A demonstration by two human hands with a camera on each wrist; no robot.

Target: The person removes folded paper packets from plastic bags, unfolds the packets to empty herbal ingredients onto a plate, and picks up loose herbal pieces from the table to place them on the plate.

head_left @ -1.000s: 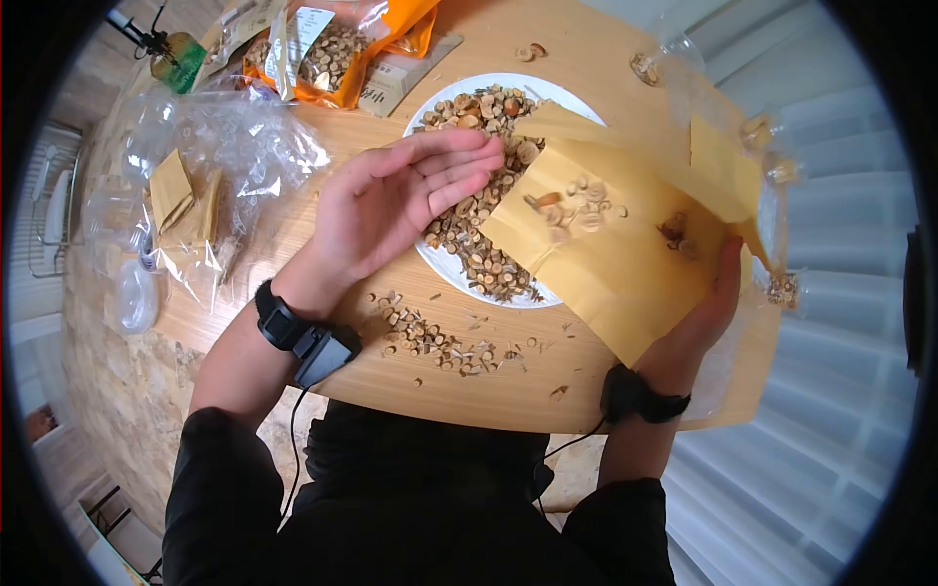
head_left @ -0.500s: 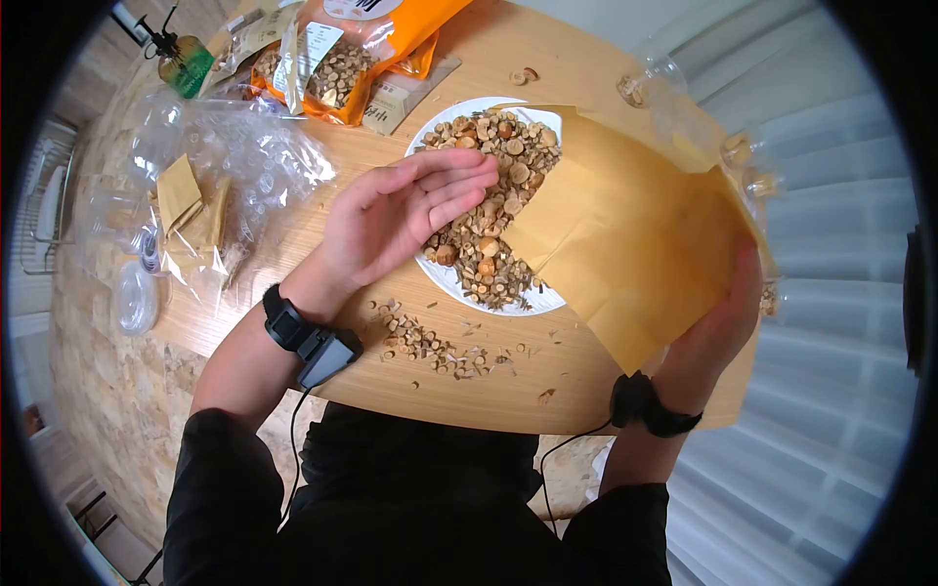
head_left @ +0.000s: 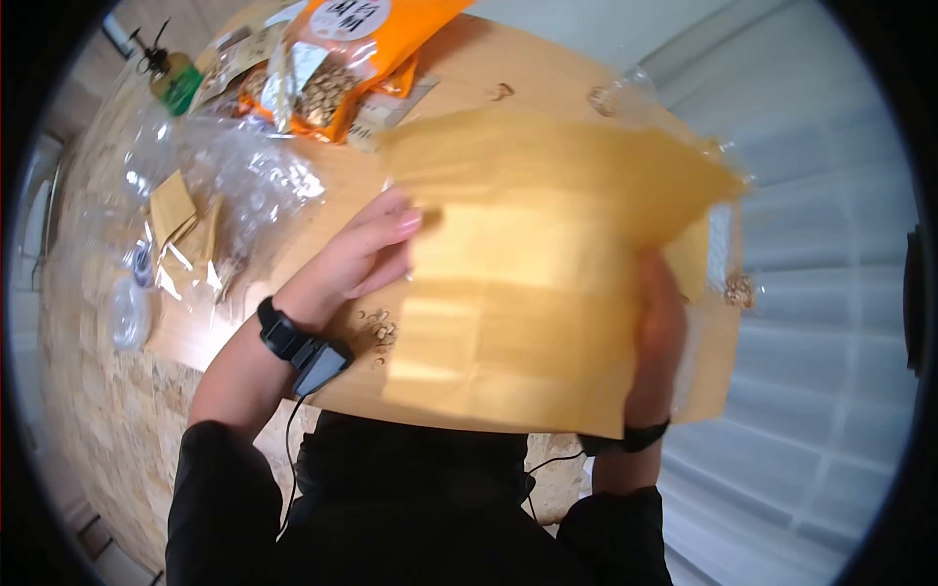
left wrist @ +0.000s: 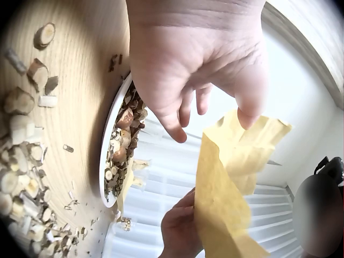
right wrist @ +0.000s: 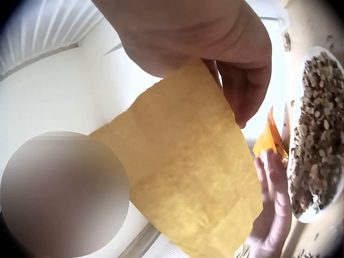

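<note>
A creased sheet of yellow-brown paper stands raised over the table and hides the plate in the head view. My right hand grips its right side; in the right wrist view the fingers fold behind the sheet. At the sheet's left edge is my left hand, its fingers spread and apart, with the thumb overlapping the paper's edge in the left wrist view. Heaped dried root slices and brown pieces fill a white plate, seen beside the hands in both wrist views.
Loose slices lie scattered on the table near the front edge. Behind are an orange bag of slices and a green spray bottle. Crumpled clear plastic lies at left; a small clear cup with pieces sits at right.
The sheet, which carried several slices a second ago, was tipped at the plate and has swung left and upright across it. My left hand has shifted slightly down and left, to the sheet's edge.
</note>
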